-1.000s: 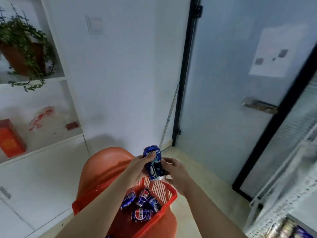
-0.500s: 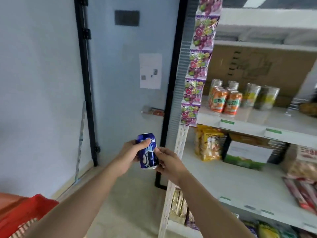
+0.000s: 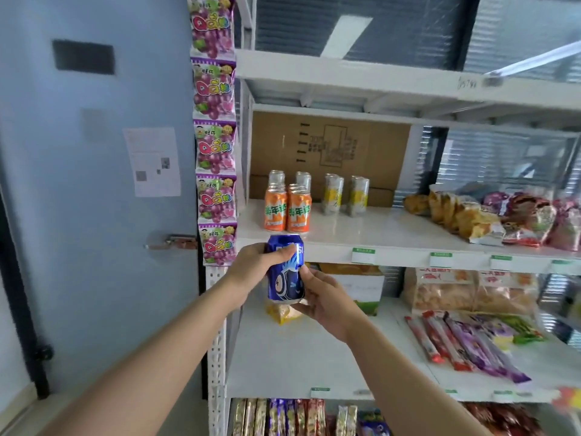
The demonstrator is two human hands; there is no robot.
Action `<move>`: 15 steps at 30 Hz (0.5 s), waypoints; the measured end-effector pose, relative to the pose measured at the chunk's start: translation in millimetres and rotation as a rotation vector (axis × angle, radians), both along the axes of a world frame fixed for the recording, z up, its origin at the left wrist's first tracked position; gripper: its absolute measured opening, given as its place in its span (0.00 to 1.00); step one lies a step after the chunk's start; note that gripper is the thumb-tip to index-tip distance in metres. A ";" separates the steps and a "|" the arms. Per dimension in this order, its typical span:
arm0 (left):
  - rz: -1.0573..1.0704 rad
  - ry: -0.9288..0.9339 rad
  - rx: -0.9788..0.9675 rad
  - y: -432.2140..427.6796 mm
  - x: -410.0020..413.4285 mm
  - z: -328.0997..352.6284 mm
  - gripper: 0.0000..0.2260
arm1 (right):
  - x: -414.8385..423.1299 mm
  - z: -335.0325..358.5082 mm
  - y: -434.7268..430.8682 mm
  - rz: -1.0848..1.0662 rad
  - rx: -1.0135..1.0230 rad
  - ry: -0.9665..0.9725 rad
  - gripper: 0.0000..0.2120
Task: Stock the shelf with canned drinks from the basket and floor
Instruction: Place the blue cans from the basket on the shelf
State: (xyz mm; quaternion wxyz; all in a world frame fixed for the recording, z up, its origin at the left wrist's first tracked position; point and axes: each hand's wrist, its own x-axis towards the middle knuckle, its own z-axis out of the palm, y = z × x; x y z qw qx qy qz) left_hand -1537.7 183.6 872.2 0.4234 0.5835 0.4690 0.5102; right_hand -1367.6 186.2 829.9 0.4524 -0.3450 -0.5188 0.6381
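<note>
Two hands on one item: left hand [image 3: 251, 265] wrapped round the upper part of an upright blue can [image 3: 285, 268], right hand [image 3: 327, 298] clasping its lower right side, held in the air in front of the white shelf [image 3: 393, 237] edge, touching no board. On that board, just above the held can: orange cans [image 3: 287, 209], then yellow cans [image 3: 345, 195], then snack bags [image 3: 465, 215] at far right.
</note>
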 end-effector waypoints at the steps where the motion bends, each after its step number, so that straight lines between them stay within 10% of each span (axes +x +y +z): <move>1: -0.025 0.003 0.014 8.3 6.7 6.2 0.18 | 8.1 5.8 7.5 -0.011 0.012 -0.013 0.23; 15: -0.493 0.092 -0.018 170.8 70.8 75.4 0.16 | 78.7 63.4 125.0 -0.195 0.187 -0.165 0.24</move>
